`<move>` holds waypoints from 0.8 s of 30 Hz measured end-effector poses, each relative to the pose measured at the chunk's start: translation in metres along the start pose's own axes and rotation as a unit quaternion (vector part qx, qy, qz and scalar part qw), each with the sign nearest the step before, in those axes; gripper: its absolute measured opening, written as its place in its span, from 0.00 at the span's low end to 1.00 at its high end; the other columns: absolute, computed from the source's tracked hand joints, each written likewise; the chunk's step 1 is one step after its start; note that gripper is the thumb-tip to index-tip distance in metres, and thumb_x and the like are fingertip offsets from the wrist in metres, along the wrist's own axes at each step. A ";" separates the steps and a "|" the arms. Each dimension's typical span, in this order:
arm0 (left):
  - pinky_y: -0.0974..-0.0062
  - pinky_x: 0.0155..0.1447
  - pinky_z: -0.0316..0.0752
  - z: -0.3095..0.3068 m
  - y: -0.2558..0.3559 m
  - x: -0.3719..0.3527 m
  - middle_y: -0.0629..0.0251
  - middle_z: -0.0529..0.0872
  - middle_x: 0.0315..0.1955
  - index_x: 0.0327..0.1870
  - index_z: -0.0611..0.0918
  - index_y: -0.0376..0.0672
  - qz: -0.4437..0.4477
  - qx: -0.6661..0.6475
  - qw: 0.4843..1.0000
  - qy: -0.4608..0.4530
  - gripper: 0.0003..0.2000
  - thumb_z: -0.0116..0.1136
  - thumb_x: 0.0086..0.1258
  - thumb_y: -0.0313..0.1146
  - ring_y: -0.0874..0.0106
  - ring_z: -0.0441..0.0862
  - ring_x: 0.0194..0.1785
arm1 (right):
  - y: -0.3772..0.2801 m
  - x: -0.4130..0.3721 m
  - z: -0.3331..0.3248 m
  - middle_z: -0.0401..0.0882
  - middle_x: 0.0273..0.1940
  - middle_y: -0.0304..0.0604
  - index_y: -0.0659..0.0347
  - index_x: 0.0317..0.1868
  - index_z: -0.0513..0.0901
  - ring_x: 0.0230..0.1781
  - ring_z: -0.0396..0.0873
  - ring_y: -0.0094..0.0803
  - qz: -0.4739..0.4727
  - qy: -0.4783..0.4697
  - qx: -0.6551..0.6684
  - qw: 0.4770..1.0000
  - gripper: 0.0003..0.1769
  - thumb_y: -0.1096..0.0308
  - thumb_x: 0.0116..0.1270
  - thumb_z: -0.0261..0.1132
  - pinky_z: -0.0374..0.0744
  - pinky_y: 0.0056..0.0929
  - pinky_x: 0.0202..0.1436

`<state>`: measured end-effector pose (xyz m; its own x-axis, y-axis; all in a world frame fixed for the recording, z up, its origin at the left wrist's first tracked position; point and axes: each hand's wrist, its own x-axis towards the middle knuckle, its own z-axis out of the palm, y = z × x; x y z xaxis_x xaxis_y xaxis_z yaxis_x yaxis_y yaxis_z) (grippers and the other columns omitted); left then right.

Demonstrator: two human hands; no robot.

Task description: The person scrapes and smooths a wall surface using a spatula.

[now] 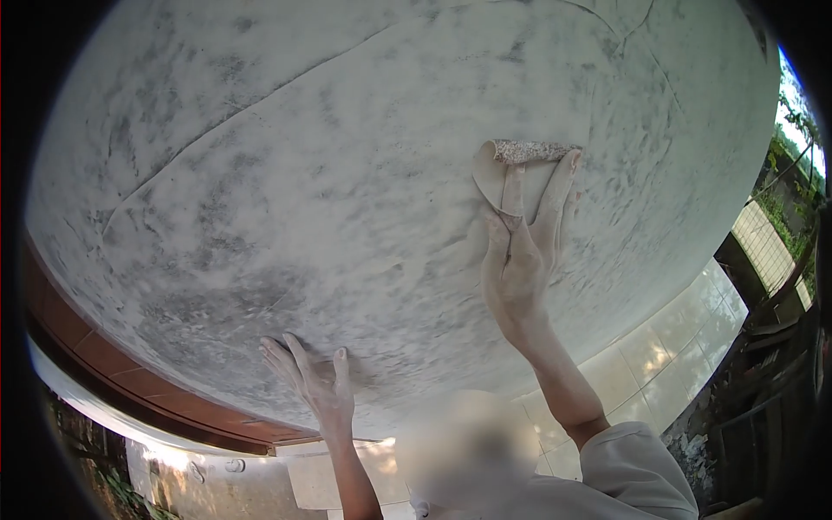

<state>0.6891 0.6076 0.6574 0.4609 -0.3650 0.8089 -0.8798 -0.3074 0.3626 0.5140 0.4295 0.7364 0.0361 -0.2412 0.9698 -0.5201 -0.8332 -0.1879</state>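
Note:
A grey-white plastered wall (373, 191), patchy with dark smudges, fills most of the view. Against it, my right hand (524, 251) holds a sheet of sandpaper (539, 152) whose speckled gritty side curls over at the top edge. The fingers lie along the sheet, and part of it wraps beside them. Pale dust coats this hand and forearm. Lower and to the left, my left hand (312, 377) rests on the wall with fingers spread and thumb apart, holding nothing.
Long thin cracks (251, 104) run across the upper wall. Reddish-brown tiles (130, 377) edge the lower left, and glossy cream tiles (646, 360) border the lower right. A blurred round patch (468, 446) hides the bottom middle. Greenery (780, 221) and a pale fence-like panel (771, 247) stand at far right.

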 end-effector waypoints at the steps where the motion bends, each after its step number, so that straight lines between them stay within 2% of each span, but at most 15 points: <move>1: 0.45 0.76 0.37 -0.003 -0.006 0.000 0.44 0.43 0.75 0.75 0.56 0.44 -0.010 0.001 1.000 0.002 0.39 0.62 0.65 0.42 0.46 0.38 0.78 | -0.013 -0.011 0.005 0.49 0.71 0.75 0.50 0.69 0.69 0.72 0.53 0.68 0.017 -0.005 0.000 1.000 0.25 0.59 0.73 0.55 0.59 0.62 0.69; 4: 0.45 0.77 0.37 -0.009 -0.018 -0.004 0.45 0.42 0.76 0.76 0.53 0.44 -0.018 -0.001 1.000 0.001 0.42 0.63 0.64 0.43 0.46 0.37 0.78 | -0.036 -0.050 0.012 0.48 0.70 0.77 0.51 0.70 0.69 0.72 0.52 0.69 0.050 -0.015 -0.001 0.999 0.26 0.59 0.73 0.56 0.60 0.61 0.69; 6: 0.46 0.77 0.37 -0.015 -0.026 -0.007 0.46 0.42 0.76 0.76 0.52 0.44 -0.013 0.001 1.000 -0.006 0.43 0.63 0.64 0.43 0.47 0.37 0.78 | -0.046 -0.078 0.015 0.47 0.70 0.78 0.51 0.70 0.69 0.72 0.51 0.69 0.018 -0.079 0.008 0.997 0.26 0.59 0.73 0.55 0.61 0.58 0.69; 9: 0.46 0.77 0.37 -0.018 -0.033 -0.011 0.46 0.41 0.76 0.76 0.52 0.44 -0.046 -0.014 0.999 -0.011 0.43 0.64 0.64 0.43 0.47 0.37 0.78 | -0.015 -0.036 0.019 0.48 0.71 0.76 0.53 0.68 0.70 0.72 0.51 0.69 -0.026 -0.019 -0.041 0.999 0.24 0.62 0.72 0.57 0.62 0.57 0.69; 11: 0.46 0.77 0.38 -0.019 -0.039 -0.015 0.47 0.41 0.76 0.76 0.52 0.44 -0.083 -0.027 0.996 -0.004 0.43 0.64 0.64 0.43 0.47 0.37 0.78 | -0.013 0.010 -0.002 0.47 0.71 0.74 0.56 0.67 0.71 0.72 0.50 0.68 0.070 0.025 -0.036 0.997 0.24 0.64 0.72 0.58 0.63 0.57 0.69; 12: 0.46 0.77 0.38 -0.020 -0.041 -0.017 0.47 0.41 0.76 0.76 0.52 0.44 -0.080 -0.032 0.996 -0.004 0.43 0.64 0.64 0.43 0.47 0.37 0.78 | -0.023 0.016 -0.007 0.47 0.71 0.74 0.56 0.67 0.71 0.72 0.50 0.68 0.070 0.028 -0.041 0.996 0.24 0.64 0.72 0.58 0.63 0.57 0.69; 14: 0.48 0.78 0.37 -0.019 -0.045 -0.018 0.52 0.41 0.77 0.77 0.50 0.47 -0.092 -0.026 0.995 -0.003 0.43 0.62 0.65 0.45 0.51 0.37 0.79 | -0.046 0.022 -0.005 0.42 0.74 0.71 0.64 0.69 0.67 0.75 0.48 0.59 0.200 0.028 0.067 0.977 0.27 0.71 0.71 0.56 0.53 0.46 0.75; 16: 0.48 0.78 0.37 -0.018 -0.045 -0.019 0.52 0.41 0.77 0.77 0.50 0.48 -0.093 -0.036 0.995 -0.001 0.43 0.62 0.65 0.45 0.51 0.37 0.79 | -0.068 -0.016 0.009 0.43 0.73 0.73 0.58 0.68 0.69 0.74 0.45 0.67 0.154 0.009 0.086 0.984 0.25 0.67 0.71 0.58 0.60 0.56 0.71; 17: 0.48 0.78 0.37 -0.018 -0.045 -0.020 0.52 0.40 0.77 0.77 0.50 0.48 -0.096 -0.040 0.995 0.002 0.43 0.63 0.65 0.45 0.51 0.37 0.79 | -0.079 -0.043 0.020 0.43 0.73 0.73 0.58 0.68 0.69 0.74 0.45 0.67 0.153 0.010 0.085 0.985 0.25 0.67 0.71 0.58 0.60 0.56 0.71; 18: 0.48 0.78 0.37 -0.017 -0.045 -0.020 0.52 0.40 0.77 0.77 0.50 0.48 -0.094 -0.041 0.995 0.000 0.43 0.63 0.65 0.45 0.51 0.37 0.79 | -0.089 -0.072 0.030 0.42 0.73 0.72 0.59 0.68 0.68 0.74 0.44 0.67 0.111 -0.028 0.068 0.991 0.25 0.67 0.72 0.57 0.57 0.56 0.72; 19: 0.47 0.78 0.37 -0.016 -0.045 -0.020 0.52 0.40 0.77 0.77 0.50 0.48 -0.100 -0.044 0.994 0.000 0.44 0.64 0.64 0.45 0.51 0.36 0.79 | -0.099 -0.082 0.033 0.41 0.73 0.72 0.61 0.68 0.68 0.75 0.43 0.67 0.072 -0.066 0.052 0.994 0.26 0.68 0.72 0.57 0.55 0.56 0.73; 20: 0.46 0.77 0.37 -0.017 -0.047 -0.019 0.52 0.40 0.77 0.77 0.50 0.49 -0.103 -0.046 0.994 -0.001 0.45 0.65 0.63 0.45 0.51 0.36 0.79 | -0.093 -0.082 0.033 0.41 0.73 0.72 0.61 0.68 0.68 0.75 0.43 0.67 0.078 -0.064 0.051 0.994 0.26 0.68 0.72 0.57 0.55 0.56 0.73; 22: 0.46 0.78 0.37 -0.020 -0.048 -0.019 0.53 0.40 0.77 0.77 0.50 0.49 -0.103 -0.041 0.994 -0.009 0.46 0.65 0.62 0.45 0.51 0.36 0.79 | -0.071 -0.046 0.022 0.39 0.73 0.72 0.63 0.68 0.67 0.75 0.41 0.66 0.049 -0.029 0.045 0.997 0.25 0.67 0.73 0.55 0.51 0.55 0.75; 24: 0.46 0.78 0.37 -0.023 -0.051 -0.015 0.53 0.39 0.77 0.77 0.50 0.49 -0.102 -0.039 0.994 -0.021 0.46 0.66 0.62 0.45 0.52 0.36 0.79 | -0.059 0.010 0.003 0.39 0.74 0.72 0.62 0.69 0.66 0.75 0.42 0.66 0.164 0.030 0.108 0.980 0.25 0.68 0.73 0.55 0.52 0.53 0.75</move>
<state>0.7246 0.6490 0.6377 0.6336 -0.3381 0.6959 -0.7731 -0.3108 0.5530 0.5472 0.4747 0.7570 -0.1572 -0.4900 0.8574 -0.3025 -0.8026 -0.5141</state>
